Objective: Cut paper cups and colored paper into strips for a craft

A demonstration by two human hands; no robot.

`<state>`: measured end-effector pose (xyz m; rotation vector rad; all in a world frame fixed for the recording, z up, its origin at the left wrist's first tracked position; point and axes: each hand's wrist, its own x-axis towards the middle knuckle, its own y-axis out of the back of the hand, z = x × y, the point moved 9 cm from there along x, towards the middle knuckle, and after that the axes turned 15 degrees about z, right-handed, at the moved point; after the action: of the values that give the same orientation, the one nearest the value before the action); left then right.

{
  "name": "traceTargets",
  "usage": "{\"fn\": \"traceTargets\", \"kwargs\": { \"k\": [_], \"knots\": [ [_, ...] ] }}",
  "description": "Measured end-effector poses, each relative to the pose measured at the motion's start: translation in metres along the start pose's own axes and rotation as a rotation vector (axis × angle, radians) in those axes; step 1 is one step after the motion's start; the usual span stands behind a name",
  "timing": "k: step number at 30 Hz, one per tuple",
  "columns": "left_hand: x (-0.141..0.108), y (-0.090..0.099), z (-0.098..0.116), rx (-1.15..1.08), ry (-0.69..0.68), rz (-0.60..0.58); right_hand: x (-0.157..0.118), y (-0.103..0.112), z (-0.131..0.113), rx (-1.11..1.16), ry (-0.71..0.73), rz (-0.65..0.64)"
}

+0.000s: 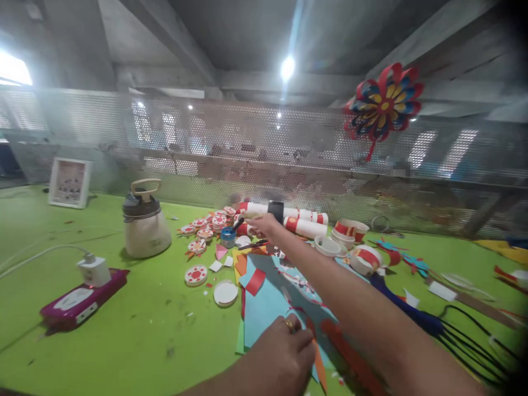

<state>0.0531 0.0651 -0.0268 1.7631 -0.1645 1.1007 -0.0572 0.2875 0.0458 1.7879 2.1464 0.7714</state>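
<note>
My left hand, with a ring on one finger, rests low over a stack of coloured paper with a light blue sheet on top. Its fingers are curled down, and whatever they hold is hidden. My right hand stretches across to the back of the table, fingers extended and slightly apart. Just left of its fingertips stands a small blue jar with a dark-handled tool leaning in it. Scissors-like dark blades lie below that hand. A red paper piece lies on the blue sheet.
Red-and-white paper discs pile up behind the jar, near white-and-red rolls. A white lid lies left of the paper. Further left are a large bottle and a purple power strip. Paper cups and dark cords occupy the right.
</note>
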Motion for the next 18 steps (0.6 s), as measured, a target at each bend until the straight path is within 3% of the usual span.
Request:
{"fn": "traceTargets", "kwargs": {
  "k": [3, 7, 13, 18],
  "knots": [
    [-0.001, -0.008, -0.002, 0.093, -0.047, 0.027, 0.018, -0.031, -0.004, 0.041, -0.022, -0.017],
    [-0.001, -0.007, 0.000, 0.191, -0.117, 0.132, 0.034, -0.049, -0.003, 0.018, 0.026, 0.013],
    [-0.001, -0.001, -0.001, 0.238, -0.105, 0.303, 0.052, -0.043, -0.018, -0.101, 0.226, 0.083],
    [-0.003, 0.000, -0.001, 0.245, -0.087, 0.365, 0.049, -0.035, -0.041, -0.250, 0.430, 0.027]
  ]
}}
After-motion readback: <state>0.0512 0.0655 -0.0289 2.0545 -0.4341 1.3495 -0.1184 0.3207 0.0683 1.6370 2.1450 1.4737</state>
